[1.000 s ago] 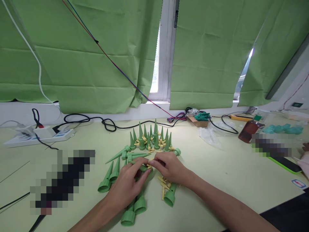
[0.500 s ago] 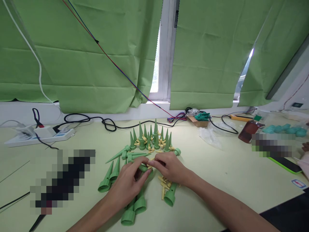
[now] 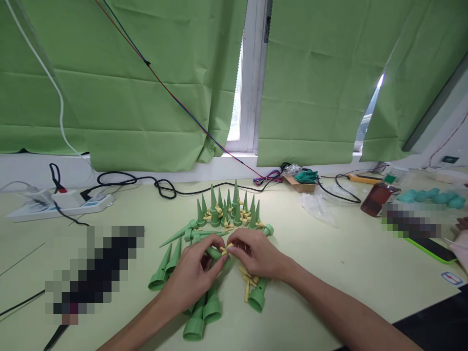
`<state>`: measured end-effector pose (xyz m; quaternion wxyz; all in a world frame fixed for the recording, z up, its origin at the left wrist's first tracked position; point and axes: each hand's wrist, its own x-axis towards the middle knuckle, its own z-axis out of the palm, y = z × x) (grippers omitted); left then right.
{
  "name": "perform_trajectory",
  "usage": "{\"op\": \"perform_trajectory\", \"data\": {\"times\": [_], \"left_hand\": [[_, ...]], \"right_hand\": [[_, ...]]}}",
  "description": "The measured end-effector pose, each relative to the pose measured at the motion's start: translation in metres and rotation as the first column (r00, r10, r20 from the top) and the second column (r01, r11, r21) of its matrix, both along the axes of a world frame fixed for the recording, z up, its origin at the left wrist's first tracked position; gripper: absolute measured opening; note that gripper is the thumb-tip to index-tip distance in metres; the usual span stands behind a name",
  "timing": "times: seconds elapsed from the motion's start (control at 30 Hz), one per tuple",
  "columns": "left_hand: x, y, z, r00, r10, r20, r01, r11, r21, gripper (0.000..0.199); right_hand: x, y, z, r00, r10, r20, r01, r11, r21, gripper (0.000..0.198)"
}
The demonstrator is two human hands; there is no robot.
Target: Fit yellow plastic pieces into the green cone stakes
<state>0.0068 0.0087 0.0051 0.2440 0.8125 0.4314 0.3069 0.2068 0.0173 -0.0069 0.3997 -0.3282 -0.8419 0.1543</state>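
Observation:
My left hand (image 3: 199, 265) is closed round a green plastic spike (image 3: 214, 253), most of which the fingers hide. Thumb and fingertips of my right hand (image 3: 254, 251) pinch a small yellow valve piece (image 3: 224, 250) against the spike's side. Below my right hand lies a heap of loose yellow valves (image 3: 247, 282) beside a green spike (image 3: 258, 296) with a hollow cup end. More green spikes (image 3: 193, 327) lie under and left of my left hand. Beyond both hands several green spikes (image 3: 215, 212) stand upright, points up, with yellow valves on and among them.
A power strip (image 3: 64, 208) with plugs sits at the back left, its black cable (image 3: 186, 193) running along the wall. At right are a bottle of dark liquid (image 3: 378, 197), a small cardboard box (image 3: 300, 184), clear plastic bags and a green-edged phone. Another person's hand shows at the right edge.
My right fingertips have shifted slightly and the yellow valve piece between the hands shows more plainly. The left hand and spike have tilted a little. Everything else stays put.

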Motion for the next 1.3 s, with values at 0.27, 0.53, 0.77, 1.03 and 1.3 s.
{"op": "perform_trajectory", "data": {"times": [0.27, 0.53, 0.77, 1.03, 1.3], "left_hand": [[-0.0006, -0.0007, -0.0009, 0.998, 0.005, -0.063, -0.003, 0.999, 0.036, 0.012], [-0.0011, 0.0008, -0.0045, 0.995, 0.016, -0.1, -0.009, 0.997, 0.073, 0.012], [-0.0019, 0.0009, -0.0072, 0.994, 0.01, -0.107, 0.0, 0.996, 0.09, 0.013], [-0.0017, 0.0007, -0.0046, 0.998, 0.025, -0.062, -0.02, 0.997, 0.07, 0.012], [-0.001, 0.0004, -0.0032, 0.997, 0.044, -0.066, -0.04, 0.997, 0.07, 0.013]], "right_hand": [[-0.0002, 0.0001, 0.0, 1.0, 0.004, 0.021, -0.003, 1.0, -0.03, 0.005], [-0.0022, 0.0024, -0.001, 1.0, -0.014, 0.007, 0.015, 0.998, -0.063, 0.026], [-0.0026, 0.0043, -0.0021, 0.998, -0.037, 0.05, 0.04, 0.996, -0.076, 0.042], [-0.0021, 0.001, -0.0024, 0.997, -0.072, 0.005, 0.072, 0.994, -0.08, 0.022], [-0.0014, -0.0018, 0.0004, 1.0, 0.002, 0.012, -0.002, 0.999, -0.043, 0.007]]}}
